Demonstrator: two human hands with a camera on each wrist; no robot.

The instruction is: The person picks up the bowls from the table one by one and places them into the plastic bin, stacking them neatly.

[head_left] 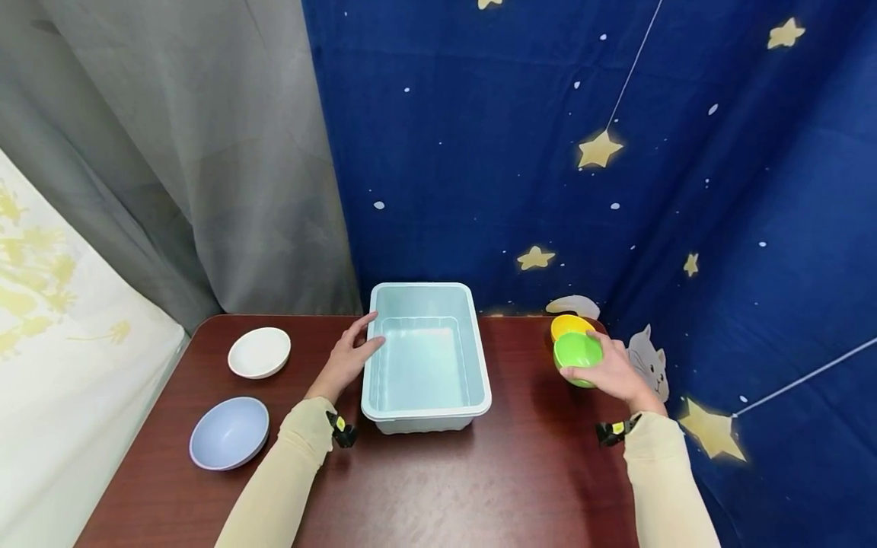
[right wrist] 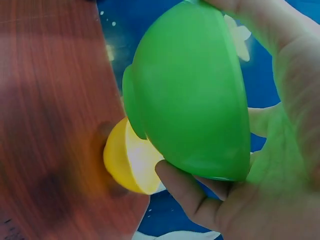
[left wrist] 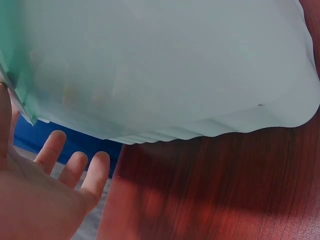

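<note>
My right hand (head_left: 612, 373) grips a green bowl (head_left: 577, 353) by its rim, thumb on one side and fingers on the other. Behind and partly under it in the head view stands a yellow bowl (head_left: 570, 326) at the table's far right. In the right wrist view the green bowl (right wrist: 192, 100) is raised off the table, with the yellow bowl (right wrist: 127, 160) beyond its base. At the left wall of a pale blue plastic tub (head_left: 426, 411), my left hand (head_left: 346, 361) has its fingers spread at the rim. Three of its fingers (left wrist: 95, 175) stand apart from the tub's side.
A white bowl (head_left: 259, 353) and a light blue bowl (head_left: 229, 434) sit on the left of the dark wooden table (head_left: 534, 487). A grey curtain (head_left: 267, 152) and a blue star-patterned curtain (head_left: 466, 152) hang along the far edge.
</note>
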